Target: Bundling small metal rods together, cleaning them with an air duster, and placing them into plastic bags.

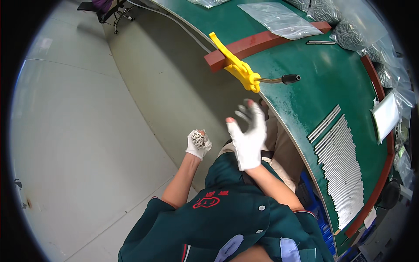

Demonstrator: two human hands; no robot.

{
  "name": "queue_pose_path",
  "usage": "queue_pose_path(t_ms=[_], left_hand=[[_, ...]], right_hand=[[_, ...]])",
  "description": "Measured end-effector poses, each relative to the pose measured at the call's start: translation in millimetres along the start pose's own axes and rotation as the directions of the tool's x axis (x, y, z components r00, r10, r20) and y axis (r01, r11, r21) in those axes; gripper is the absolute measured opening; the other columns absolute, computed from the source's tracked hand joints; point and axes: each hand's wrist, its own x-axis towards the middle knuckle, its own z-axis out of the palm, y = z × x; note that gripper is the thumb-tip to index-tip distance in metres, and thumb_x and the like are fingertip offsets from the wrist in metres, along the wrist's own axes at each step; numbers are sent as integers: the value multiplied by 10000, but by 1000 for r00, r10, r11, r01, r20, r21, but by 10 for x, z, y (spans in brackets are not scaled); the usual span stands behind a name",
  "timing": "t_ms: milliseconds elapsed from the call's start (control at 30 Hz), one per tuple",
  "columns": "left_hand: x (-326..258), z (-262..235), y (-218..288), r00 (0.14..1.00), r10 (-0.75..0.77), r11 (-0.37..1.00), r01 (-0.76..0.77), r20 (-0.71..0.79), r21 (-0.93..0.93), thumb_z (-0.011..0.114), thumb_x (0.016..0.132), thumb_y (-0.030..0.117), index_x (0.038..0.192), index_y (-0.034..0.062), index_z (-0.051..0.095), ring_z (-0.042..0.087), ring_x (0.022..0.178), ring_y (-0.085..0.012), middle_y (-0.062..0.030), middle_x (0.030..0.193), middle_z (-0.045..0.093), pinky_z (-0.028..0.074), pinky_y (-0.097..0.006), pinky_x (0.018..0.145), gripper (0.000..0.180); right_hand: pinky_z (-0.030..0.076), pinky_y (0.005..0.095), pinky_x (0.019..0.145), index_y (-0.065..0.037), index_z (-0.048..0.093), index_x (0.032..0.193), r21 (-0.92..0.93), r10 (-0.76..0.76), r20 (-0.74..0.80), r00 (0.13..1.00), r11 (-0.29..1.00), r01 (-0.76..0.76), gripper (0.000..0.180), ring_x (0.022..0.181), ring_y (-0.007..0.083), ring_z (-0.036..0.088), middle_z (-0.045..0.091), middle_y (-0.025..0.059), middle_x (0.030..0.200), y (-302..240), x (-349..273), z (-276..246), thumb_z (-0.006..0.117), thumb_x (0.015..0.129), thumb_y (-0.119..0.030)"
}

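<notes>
A tight bundle of thin silvery metal tubes (pixel 197 139), their round hollow ends facing up, sits in the closed left hand (pixel 204 150) away from the bench (pixel 312 96). The right hand (pixel 252 139) is open, fingers spread, with nothing visible in it, near the bench's curved edge. Open grey floor (pixel 161 74) stretches beyond the left hand; a yellow lever tool (pixel 239 66) overhangs that edge ahead.

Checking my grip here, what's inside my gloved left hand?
Your left hand holds a bundle of metal rods, ring-like ends showing; their lengths and other ends are hidden.
</notes>
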Motion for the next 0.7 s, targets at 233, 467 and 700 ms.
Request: queue_pose_path(t_ms=[233, 467, 700], left_hand=[[1, 51, 89, 1000, -1, 1000, 1, 11, 21, 458, 806, 337, 685, 106, 543, 323, 404, -180, -44, 507, 464, 252, -310, 429, 274], [-13, 104, 51, 992, 22, 1000, -19, -120, 24, 410, 834, 356, 706, 104, 562, 335, 397, -188, -41, 491, 463, 257, -312, 426, 321], [-103, 83, -38, 996, 4, 1000, -3, -87, 4, 487, 775, 316, 651, 105, 504, 247, 379, -177, -40, 469, 403, 213, -309, 417, 246]], right_hand=[[405, 274, 897, 2, 477, 1203, 248, 172, -69, 983, 957, -150, 502, 1084, 156, 486, 524, 78, 1175, 261, 516, 335, 710, 767, -87], [413, 241, 846, -32, 488, 1192, 609, 268, -103, 958, 779, -152, 445, 967, 103, 523, 554, 28, 1108, -165, 592, 656, 681, 808, -150], [478, 229, 693, 14, 536, 1060, 343, 110, -327, 939, 939, 10, 360, 777, 107, 551, 580, 60, 963, -86, 597, 599, 693, 737, 30]])
